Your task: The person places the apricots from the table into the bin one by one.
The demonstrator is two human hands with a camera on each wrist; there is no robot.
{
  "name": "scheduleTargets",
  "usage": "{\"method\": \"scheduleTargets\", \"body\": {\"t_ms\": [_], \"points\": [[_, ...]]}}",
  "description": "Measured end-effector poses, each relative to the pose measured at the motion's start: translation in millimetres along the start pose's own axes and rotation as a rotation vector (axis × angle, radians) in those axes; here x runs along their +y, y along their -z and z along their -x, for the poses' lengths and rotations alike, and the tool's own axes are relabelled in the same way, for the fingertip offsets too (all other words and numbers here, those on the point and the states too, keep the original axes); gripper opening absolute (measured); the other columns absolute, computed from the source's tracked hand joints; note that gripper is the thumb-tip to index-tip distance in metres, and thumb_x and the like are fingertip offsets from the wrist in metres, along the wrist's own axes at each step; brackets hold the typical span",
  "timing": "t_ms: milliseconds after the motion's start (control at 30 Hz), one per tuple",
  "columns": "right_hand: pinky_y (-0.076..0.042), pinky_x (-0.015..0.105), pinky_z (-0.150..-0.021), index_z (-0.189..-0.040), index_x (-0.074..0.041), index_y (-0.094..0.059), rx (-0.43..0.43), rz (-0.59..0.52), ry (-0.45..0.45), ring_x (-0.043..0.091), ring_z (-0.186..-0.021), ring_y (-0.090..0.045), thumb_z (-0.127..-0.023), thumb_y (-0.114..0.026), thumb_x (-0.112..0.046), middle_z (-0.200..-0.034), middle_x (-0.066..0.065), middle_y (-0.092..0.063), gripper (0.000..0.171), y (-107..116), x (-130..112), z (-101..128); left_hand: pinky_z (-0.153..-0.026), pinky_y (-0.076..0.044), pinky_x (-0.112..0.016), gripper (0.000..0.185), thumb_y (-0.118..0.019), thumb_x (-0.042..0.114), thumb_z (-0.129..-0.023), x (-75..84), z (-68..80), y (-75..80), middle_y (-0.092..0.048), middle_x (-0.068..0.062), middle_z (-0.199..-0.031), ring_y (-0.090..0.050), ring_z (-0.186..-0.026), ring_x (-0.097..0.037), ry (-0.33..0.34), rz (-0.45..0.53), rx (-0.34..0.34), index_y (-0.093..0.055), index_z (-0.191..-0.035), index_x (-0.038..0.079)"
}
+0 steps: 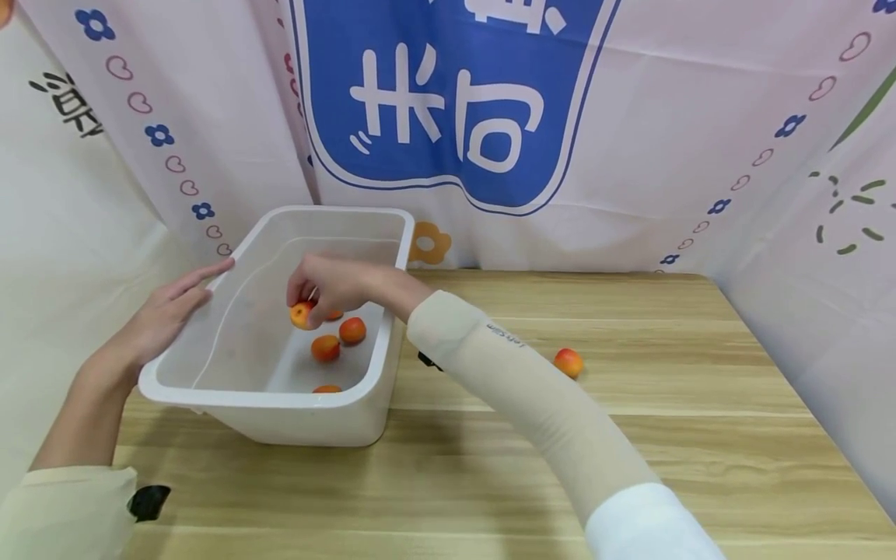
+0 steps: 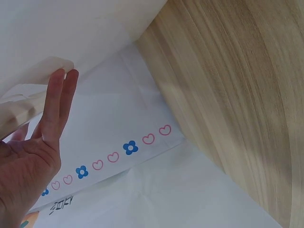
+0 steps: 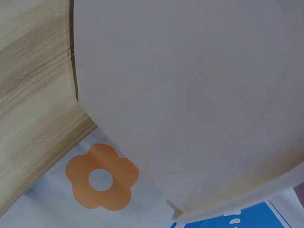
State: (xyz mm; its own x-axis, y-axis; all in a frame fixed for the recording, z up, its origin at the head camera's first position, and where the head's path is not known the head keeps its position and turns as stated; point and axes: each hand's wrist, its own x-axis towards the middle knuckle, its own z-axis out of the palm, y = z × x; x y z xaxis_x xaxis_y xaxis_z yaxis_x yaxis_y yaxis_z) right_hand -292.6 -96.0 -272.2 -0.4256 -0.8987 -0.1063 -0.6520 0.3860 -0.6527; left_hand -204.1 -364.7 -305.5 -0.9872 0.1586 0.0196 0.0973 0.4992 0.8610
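Nearest us, our cream sleeve runs forward across the pale wooden table (image 1: 630, 435) to our right hand (image 1: 329, 284), which reaches over the rim into the white rectangular plastic tub (image 1: 294, 416) and pinches a small orange apricot-like fruit (image 1: 302, 315) between fingertips and thumb, just above the tub's floor. Three more orange fruits (image 1: 352, 330) lie loose in the tub below and beside it, and what seems to be a fourth shows partly behind the hand, though we cannot be sure. Our left hand (image 1: 164, 315) lies relaxed with straight fingers (image 2: 59, 102) pressed against the tub's left rim, gripping nothing. One single orange fruit (image 1: 568, 362) sits on the table, well apart from the tub, to its right.
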Motion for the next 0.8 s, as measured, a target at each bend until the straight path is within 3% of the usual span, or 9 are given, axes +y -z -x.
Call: {"method": "scheduleTargets", "body": {"t_ms": [400, 600, 800], "points": [[-0.055, 0.014, -0.087, -0.131, 0.000, -0.070, -0.002, 0.053, -0.079, 0.017, -0.112, -0.062, -0.095, -0.073, 0.000, -0.121, 0.009, -0.070, 0.036, -4, 6, -10, -0.063, -0.062, -0.027, 0.048, -0.035, 0.023, -0.114, -0.8, -1.2, 0.0, -0.055, 0.036, -0.113, -0.068, -0.084, 0.000, -0.013, 0.032, -0.006, -0.042, -0.156, 0.045], [-0.056, 0.016, -0.079, -0.123, -0.005, -0.077, -0.006, 0.084, -0.103, 0.018, -0.099, -0.061, -0.095, -0.074, -0.001, -0.108, 0.006, -0.071, 0.029, -4, 7, -14, -0.063, -0.062, -0.026, 0.048, -0.036, 0.024, -0.114, -1.4, -1.2, 1.2, -0.054, 0.037, -0.113, -0.068, -0.084, 0.000, -0.005, 0.025, 0.001, -0.043, -0.155, 0.048], [-0.057, 0.020, -0.077, -0.120, -0.008, -0.079, -0.022, 0.111, -0.164, 0.018, -0.091, -0.063, -0.095, -0.073, -0.001, -0.106, 0.004, -0.071, 0.027, -4, 0, -18, -0.062, -0.061, -0.025, 0.048, -0.037, 0.023, -0.114, -1.2, -1.6, 1.3, -0.053, 0.037, -0.113, -0.068, -0.082, 0.000, -0.016, 0.019, 0.010, -0.045, -0.153, 0.049]]}}
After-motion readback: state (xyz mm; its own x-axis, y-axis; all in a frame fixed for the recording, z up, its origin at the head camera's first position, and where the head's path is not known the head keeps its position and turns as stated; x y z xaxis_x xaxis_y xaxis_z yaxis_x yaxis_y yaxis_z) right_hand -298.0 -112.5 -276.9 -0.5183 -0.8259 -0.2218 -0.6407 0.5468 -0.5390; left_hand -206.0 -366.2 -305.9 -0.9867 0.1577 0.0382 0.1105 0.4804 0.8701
